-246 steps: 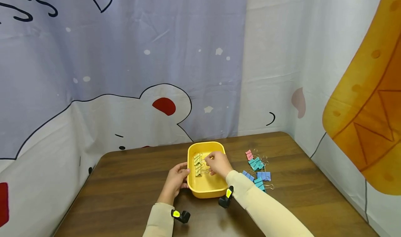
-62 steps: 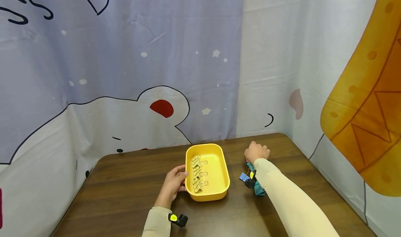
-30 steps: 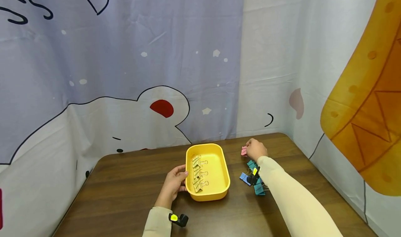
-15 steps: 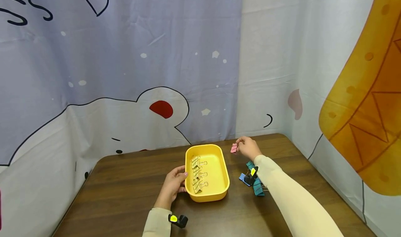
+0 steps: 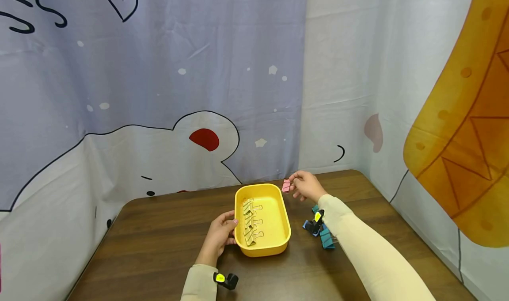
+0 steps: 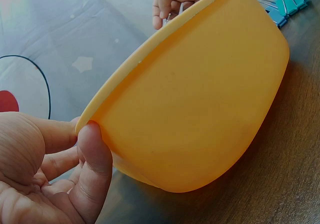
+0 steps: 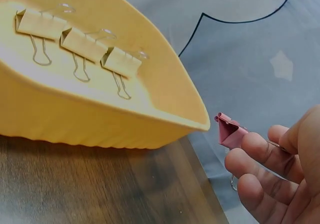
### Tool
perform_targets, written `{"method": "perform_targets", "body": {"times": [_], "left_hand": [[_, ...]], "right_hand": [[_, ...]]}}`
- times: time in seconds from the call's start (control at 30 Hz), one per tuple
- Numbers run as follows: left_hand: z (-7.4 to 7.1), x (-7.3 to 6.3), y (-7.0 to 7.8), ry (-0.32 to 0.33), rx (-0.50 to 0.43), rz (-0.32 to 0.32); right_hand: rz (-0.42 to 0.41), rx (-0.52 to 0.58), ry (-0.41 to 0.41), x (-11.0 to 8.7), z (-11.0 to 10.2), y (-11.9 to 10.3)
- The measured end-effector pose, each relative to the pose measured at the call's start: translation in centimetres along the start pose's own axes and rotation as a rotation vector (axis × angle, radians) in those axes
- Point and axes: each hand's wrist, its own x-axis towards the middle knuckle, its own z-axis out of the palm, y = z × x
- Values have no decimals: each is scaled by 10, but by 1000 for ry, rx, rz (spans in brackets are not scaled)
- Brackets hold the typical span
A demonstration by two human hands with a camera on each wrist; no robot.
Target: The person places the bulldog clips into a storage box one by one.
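My left hand [image 5: 218, 235] pinches the rim of a yellow plastic bin [image 5: 268, 250] at its left side; in the left wrist view the thumb and index finger [image 6: 95, 154] grip that rim. My right hand [image 5: 307, 187] holds a pink binder clip [image 5: 286, 185] by its wire handle, just off the bin's far right corner. The right wrist view shows the pink clip [image 7: 230, 133] beside the rim, its triangular end facing the camera. Inside the bin, three pale yellow binder clips [image 7: 82, 46] lie in a row along the left wall.
Teal binder clips [image 5: 327, 239] and a blue one [image 5: 305, 225] lie on the brown wooden table [image 5: 167, 239] to the right, partly hidden by the right wrist camera [image 5: 315, 226]. A printed curtain [image 5: 254, 84] hangs behind the table's far edge.
Over the last second, my right hand has lifted the pink clip from the pile and carried it left toward the bin. A third yellow clip joined the row since the earliest frame. My left hand stays put.
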Motion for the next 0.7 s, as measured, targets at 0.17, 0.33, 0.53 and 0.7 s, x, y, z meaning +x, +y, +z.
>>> {"method": "perform_targets", "body": {"times": [0.17,0.33,0.53,0.7], "left_hand": [[1,-2,1,-4,-1,4],[0,0,0,-5,-1,4],[-1,2,-2,-7,-2,0],[-1,3,-2,-4,1,-1]], "right_hand": [[-5,21,-27,-1,5,-6],[-39,-3,-44,-2,15,-16],[-62,-40,-77,0,31,-27],[-59,-31,-108,4,44,-31]]}}
